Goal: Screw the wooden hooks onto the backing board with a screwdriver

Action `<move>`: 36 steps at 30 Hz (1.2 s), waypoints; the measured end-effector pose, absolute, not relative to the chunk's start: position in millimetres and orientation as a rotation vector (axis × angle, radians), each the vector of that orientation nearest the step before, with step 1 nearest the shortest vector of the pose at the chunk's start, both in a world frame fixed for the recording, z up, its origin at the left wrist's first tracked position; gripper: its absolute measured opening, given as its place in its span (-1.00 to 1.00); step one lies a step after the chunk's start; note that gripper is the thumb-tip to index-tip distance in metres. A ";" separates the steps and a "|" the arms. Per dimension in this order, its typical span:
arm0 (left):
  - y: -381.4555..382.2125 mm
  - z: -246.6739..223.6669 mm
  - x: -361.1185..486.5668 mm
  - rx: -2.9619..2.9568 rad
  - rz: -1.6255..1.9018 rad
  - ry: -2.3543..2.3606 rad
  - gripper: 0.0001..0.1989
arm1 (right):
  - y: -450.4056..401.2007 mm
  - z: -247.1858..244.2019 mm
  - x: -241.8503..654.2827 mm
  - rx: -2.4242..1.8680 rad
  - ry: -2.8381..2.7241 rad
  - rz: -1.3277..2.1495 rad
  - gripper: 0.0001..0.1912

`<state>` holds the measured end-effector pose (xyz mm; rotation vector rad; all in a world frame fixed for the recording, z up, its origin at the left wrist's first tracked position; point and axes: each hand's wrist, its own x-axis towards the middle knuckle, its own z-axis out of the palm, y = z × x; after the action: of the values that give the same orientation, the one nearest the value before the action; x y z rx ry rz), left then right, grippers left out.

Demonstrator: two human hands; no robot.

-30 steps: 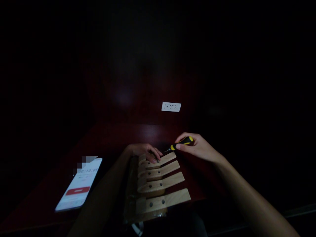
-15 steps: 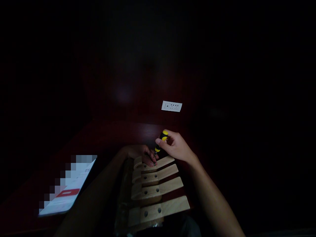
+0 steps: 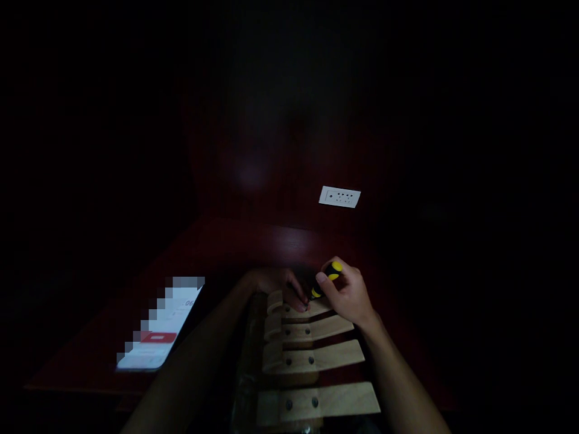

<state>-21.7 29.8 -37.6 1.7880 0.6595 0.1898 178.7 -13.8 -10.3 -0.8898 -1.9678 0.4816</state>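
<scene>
My right hand (image 3: 355, 296) is closed around a yellow-and-black screwdriver (image 3: 334, 270), which leans with its tip down to the left. The tip meets the farthest of several pale wooden slats (image 3: 322, 306). My left hand (image 3: 281, 283) rests over that slat, its thumb and finger pinched at a small dark screw (image 3: 307, 308) by the tip, partly hidden by the fingers. Nearer slats (image 3: 339, 355) each carry two dark screw heads. The slats lie across a dark block (image 3: 246, 374) wrapped in something shiny.
A lit phone or tablet screen (image 3: 154, 352), partly pixelated, lies left of my left forearm on the dark red table (image 3: 81, 367). A white socket plate (image 3: 340, 197) is on the wall ahead. Deep shadow covers both sides.
The view has shifted, so the scene sits farther right. The screwdriver leans more to the right, and my right hand is lower around it. My left fingers stay by its tip.
</scene>
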 end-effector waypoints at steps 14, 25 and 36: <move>30.2 -41.2 -22.0 1.754 0.188 0.682 -0.68 | -14.9 -9.3 179.2 -0.877 -2.077 0.479 -0.82; 34.9 -51.6 -25.7 1.774 0.195 0.659 -0.68 | -35.8 33.7 185.6 -0.924 -2.439 0.511 -0.88; 30.8 -50.1 -25.4 1.821 0.223 0.638 -0.65 | -30.2 91.0 163.3 -0.890 -2.965 0.236 -0.92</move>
<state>-25.4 30.8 -50.1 1.8206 0.6378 0.2226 163.3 -30.2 91.0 -0.8900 -2.9649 0.2361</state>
